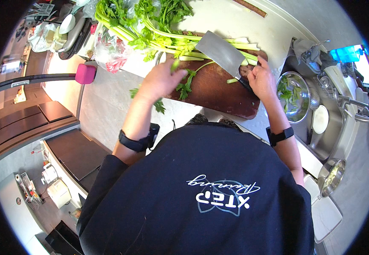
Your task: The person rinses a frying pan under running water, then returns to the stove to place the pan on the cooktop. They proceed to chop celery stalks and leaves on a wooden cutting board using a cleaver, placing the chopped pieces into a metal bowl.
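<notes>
My left hand [160,79] is over the left end of the brown cutting board [216,92], with a blurred green bit of celery [174,65] at its fingers. Leaves [159,105] show on both sides of that wrist. At the board's right side, my right hand [262,79] is closed around the black handle of a cleaver [221,52], its index finger stretched towards the stalk ends. The broad blade lies flat over several celery stalks [190,58]. A thin leafy sprig [187,85] and a short cut piece [232,81] rest on the board.
Leafy celery [117,16] and plastic bags [111,47] crowd the counter's left. On the right, a metal bowl with cut greens [294,95] stands in the sink [331,137], near a white oval dish [320,119]. Another metal bowl [331,178] sits nearer me. A pink-ended object [85,74] juts in at left.
</notes>
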`<state>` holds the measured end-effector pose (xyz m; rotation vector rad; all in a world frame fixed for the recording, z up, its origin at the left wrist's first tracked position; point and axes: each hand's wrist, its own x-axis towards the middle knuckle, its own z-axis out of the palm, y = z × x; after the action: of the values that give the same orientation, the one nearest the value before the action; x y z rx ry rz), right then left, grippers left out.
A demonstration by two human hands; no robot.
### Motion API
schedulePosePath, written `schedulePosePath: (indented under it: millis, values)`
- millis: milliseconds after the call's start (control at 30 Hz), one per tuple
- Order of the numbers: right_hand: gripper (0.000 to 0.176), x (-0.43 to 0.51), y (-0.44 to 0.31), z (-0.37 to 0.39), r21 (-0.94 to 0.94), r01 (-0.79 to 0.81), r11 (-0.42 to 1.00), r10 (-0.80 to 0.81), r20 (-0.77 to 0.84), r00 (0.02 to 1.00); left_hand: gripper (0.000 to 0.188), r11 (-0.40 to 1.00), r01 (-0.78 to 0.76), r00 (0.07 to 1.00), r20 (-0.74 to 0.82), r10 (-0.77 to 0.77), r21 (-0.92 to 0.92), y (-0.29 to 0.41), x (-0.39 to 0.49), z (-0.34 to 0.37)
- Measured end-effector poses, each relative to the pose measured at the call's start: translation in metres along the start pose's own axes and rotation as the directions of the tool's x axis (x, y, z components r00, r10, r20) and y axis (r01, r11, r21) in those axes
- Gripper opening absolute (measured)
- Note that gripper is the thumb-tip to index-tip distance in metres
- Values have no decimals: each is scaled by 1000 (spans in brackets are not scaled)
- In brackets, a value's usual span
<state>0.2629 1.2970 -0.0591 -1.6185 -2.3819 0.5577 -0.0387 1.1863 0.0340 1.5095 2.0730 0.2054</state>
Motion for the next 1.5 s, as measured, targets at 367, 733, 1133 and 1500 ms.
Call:
schedulePosePath:
  millis: [367, 733, 1133, 1500]
  values:
    - [37, -19, -23, 31, -87, 172, 981, -170, 27, 985, 25, 960, -159, 987, 72, 146, 232, -1, 20, 114]
    - [28, -21, -24, 34, 246, 108, 963, -119, 32, 992, 20, 964, -198, 935, -260, 240, 177, -36, 49, 79]
    - [22, -39, -14, 18, 230, 43, 972, -55, 48, 997, 46, 945, -142, 951, -224, 213, 294, 38, -4, 9]
    - [36, -95, 148, -77, -111, -245, 963, 149, -538, 830, 57, 866, -498, 820, 346, 455, 43, 75, 31, 107]
